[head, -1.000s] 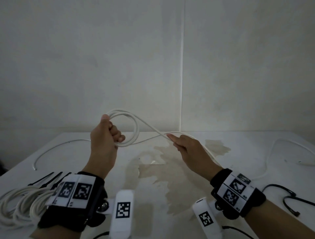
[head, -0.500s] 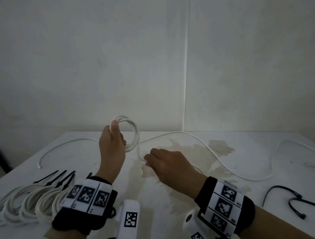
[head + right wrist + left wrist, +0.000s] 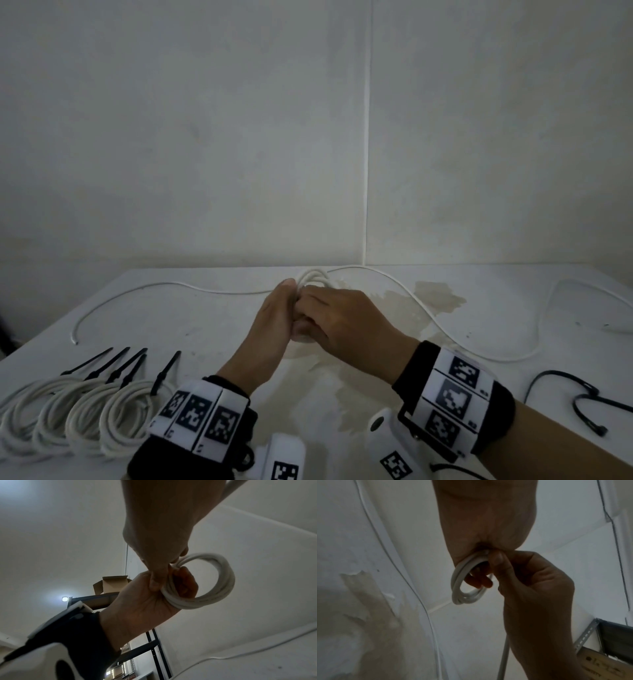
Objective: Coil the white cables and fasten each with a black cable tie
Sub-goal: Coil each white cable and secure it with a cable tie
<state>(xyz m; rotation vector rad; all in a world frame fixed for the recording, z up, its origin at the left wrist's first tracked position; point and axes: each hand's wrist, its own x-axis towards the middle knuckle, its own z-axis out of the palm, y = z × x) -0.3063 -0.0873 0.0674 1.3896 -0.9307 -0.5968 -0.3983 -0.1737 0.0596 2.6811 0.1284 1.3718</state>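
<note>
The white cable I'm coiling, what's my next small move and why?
Probably draw in another loop with the right hand: the left hand grips a small coil, but long slack trails across the table, so it seems too early for a black cable tie.

- In the head view, the right hand (image 3: 346, 320) covers most of the small white coil (image 3: 313, 275); we see only its top arc.
- The left wristband (image 3: 197, 416) hides part of the nearest of the 4 tied coils (image 3: 85, 414).
- The black cable ties (image 3: 582, 404) at right run off the edge.
</note>
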